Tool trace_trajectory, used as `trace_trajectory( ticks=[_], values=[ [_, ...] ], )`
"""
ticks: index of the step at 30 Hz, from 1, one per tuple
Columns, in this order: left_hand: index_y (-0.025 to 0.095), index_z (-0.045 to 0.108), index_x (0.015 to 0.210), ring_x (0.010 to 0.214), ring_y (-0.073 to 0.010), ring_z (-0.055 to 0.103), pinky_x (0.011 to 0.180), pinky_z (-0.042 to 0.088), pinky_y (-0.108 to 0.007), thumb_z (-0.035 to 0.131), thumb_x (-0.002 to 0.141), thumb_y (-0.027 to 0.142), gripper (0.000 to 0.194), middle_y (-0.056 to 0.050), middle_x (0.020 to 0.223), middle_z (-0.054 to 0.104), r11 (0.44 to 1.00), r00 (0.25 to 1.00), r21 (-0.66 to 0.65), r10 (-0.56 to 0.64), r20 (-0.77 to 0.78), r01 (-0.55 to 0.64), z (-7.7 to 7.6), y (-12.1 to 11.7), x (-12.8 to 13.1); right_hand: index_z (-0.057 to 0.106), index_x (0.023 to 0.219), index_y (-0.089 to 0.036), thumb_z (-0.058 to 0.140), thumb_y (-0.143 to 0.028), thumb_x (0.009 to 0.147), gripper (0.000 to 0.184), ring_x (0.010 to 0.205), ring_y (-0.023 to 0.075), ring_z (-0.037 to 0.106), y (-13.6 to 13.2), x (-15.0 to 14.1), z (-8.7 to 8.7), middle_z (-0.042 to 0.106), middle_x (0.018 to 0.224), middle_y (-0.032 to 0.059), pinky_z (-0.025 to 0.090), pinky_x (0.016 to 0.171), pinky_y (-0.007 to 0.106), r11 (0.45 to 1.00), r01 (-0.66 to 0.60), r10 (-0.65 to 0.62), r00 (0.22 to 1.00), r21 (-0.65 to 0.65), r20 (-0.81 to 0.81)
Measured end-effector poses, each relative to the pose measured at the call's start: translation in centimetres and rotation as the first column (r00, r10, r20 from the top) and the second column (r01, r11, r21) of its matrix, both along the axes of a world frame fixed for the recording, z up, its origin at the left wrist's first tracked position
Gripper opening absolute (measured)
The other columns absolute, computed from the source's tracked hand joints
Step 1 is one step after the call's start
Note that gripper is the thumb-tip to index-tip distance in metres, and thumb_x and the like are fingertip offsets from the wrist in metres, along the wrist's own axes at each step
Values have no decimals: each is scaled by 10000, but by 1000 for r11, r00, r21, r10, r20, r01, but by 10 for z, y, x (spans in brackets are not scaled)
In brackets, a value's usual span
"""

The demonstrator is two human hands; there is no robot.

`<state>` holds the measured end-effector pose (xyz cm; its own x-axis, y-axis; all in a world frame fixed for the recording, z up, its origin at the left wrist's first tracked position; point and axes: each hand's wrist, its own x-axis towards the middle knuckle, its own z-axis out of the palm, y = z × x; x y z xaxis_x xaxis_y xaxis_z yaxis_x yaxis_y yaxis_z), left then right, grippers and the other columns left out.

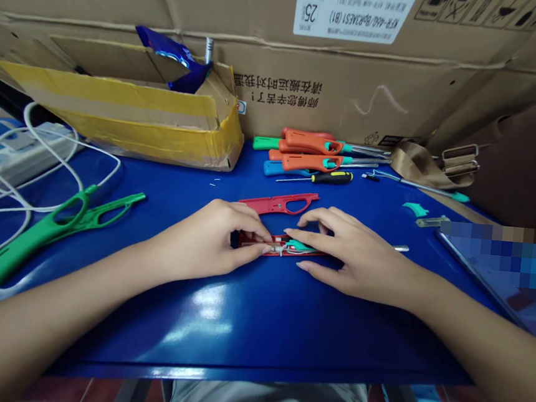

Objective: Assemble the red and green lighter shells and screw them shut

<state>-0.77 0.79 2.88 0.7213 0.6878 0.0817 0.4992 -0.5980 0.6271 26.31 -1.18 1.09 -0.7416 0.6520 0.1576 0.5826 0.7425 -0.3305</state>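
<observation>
An opened red lighter (283, 252) lies on the blue table, its inner parts showing: a turquoise trigger piece, thin white wires and a small pale fitting. My left hand (220, 237) is closed at the housing's left end, thumb and index fingertip pinching near the pale fitting. My right hand (352, 252) straddles the right part, index finger at the upper edge and thumb along the lower edge; the palm hides much of the barrel. A metal tip (401, 248) sticks out beyond it. Just behind lies the red cover half (279, 204).
Behind are several stacked lighters (313, 143) and a screwdriver (333, 178). Left are green housing halves (34, 243), a power strip (28, 155) with cables and a yellow-taped box (138, 121). Right lie a turquoise trigger (416, 209), a phone-like device (482, 270) and a brown strap (412, 160).
</observation>
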Motion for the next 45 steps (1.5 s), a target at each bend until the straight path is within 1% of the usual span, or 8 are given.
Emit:
trace_trajectory(
  ticks=[6,13,18,27,31,35,40,45],
  values=[
    [214,812,1000,829,-158,719,783,544,-275,725,904,242,133,-21,928,790,999,999,-11,30,45,-30,-6,3,0,645,1325,-203,509,-246,1016,340,1097,254,588,3,1,-3,626,1213,120,498,945,450,998,26,-22,998,57,-66],
    [227,819,974,795,-157,704,749,541,-282,753,885,238,111,-19,891,776,996,992,-57,75,100,-69,-16,4,2,654,1317,-237,520,-273,1017,330,1100,245,588,1,-2,-3,630,1197,103,497,952,442,999,24,-22,998,31,-65],
    [198,806,997,832,-165,687,783,541,-301,707,919,225,129,-43,905,763,996,990,83,33,141,-45,-20,0,6,645,1329,-260,567,-297,990,350,1175,255,573,-1,-3,-1,616,1280,101,494,999,463,1000,22,-21,999,16,-47],
    [128,740,1069,933,-192,653,863,543,-334,652,917,187,185,-75,1002,736,943,991,331,-26,130,-18,-13,-2,4,566,1446,-226,598,-417,972,511,1451,317,412,-6,4,9,391,1642,94,365,1183,565,993,-87,77,989,83,124],
    [132,703,1110,1025,-213,640,926,531,-349,633,926,192,206,-88,1079,721,939,995,340,-72,63,47,-13,0,2,472,1523,-204,595,-439,975,609,1553,303,272,-7,5,11,246,1700,127,247,1247,600,989,-132,116,972,67,204],
    [149,671,1135,1049,-218,644,947,534,-364,632,948,240,211,-83,1098,721,950,996,304,-80,41,64,-19,0,2,478,1521,-210,577,-526,974,639,1563,311,254,-8,5,11,203,1708,135,247,1246,611,989,-134,118,968,61,221],
    [167,656,1137,1039,-213,649,943,533,-362,603,977,229,179,-69,1081,720,958,997,282,-68,23,59,-23,1,2,529,1477,-188,567,-499,987,582,1506,302,380,-9,4,12,350,1657,128,292,1241,596,987,-96,75,985,130,155],
    [158,634,1121,1019,-219,639,927,526,-368,573,984,222,163,-77,1063,694,944,996,317,-79,-45,89,-18,3,0,599,1401,-191,569,-337,1000,428,1379,215,544,-10,3,11,577,1502,89,459,1176,403,989,66,-54,994,134,-92]
  ],
)
